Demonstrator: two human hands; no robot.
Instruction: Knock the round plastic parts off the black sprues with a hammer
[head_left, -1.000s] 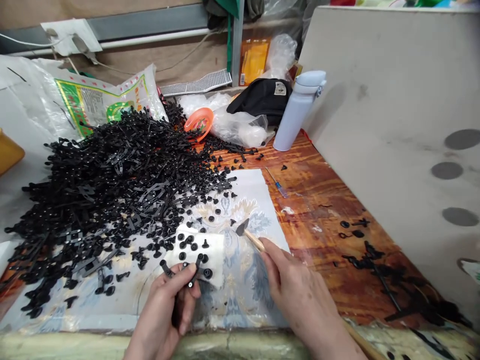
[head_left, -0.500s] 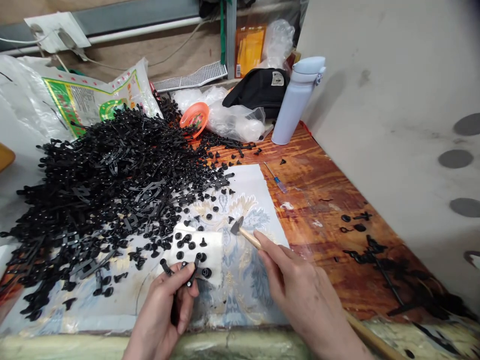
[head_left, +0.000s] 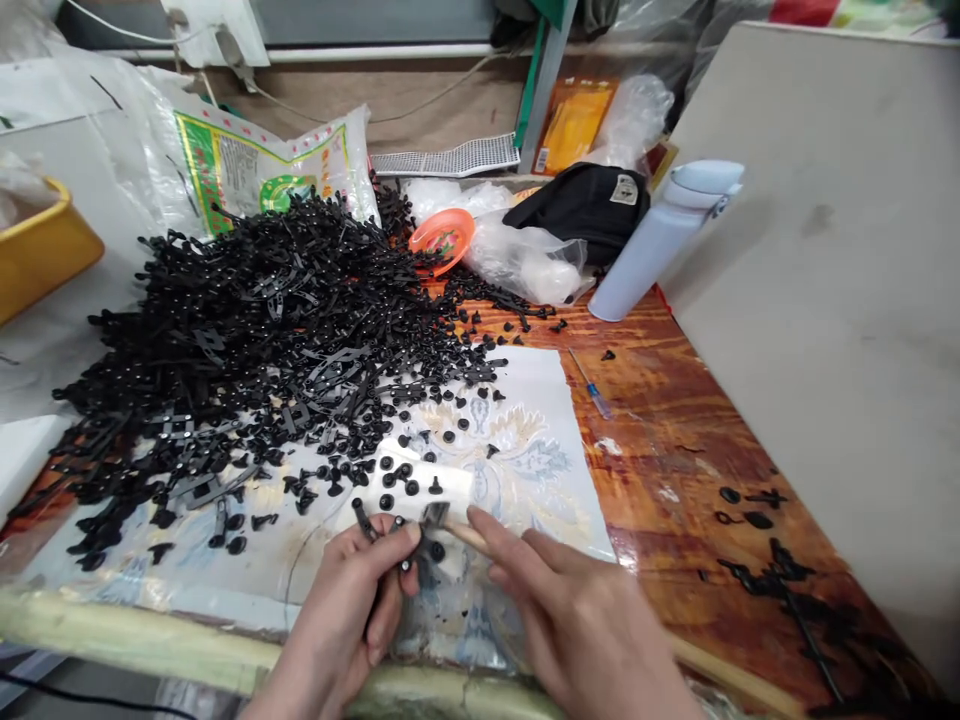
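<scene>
Between its thumb and fingers my left hand [head_left: 360, 590] pinches a black plastic part [head_left: 399, 540] with small round ends. My right hand [head_left: 570, 600] is closed on the wooden handle of a small hammer-like tool [head_left: 465, 536]; its blurred metal head is right beside the black part, and whether they touch I cannot tell. Under and beyond the hands lies a white pad [head_left: 454, 484] with several round black pieces on it. A large heap of black parts [head_left: 255, 320] spreads to the left and behind.
A blue bottle [head_left: 652, 250], a black pouch [head_left: 585, 205] and an orange dish [head_left: 442, 240] stand at the back. A small screwdriver [head_left: 592, 385] and black pieces [head_left: 780, 570] lie on the wooden table [head_left: 675, 420]. At the far left is a yellow bin [head_left: 52, 250].
My right hand has brought the tool's head leftward and down to the part in my left hand. The view has shifted, showing more of the left side.
</scene>
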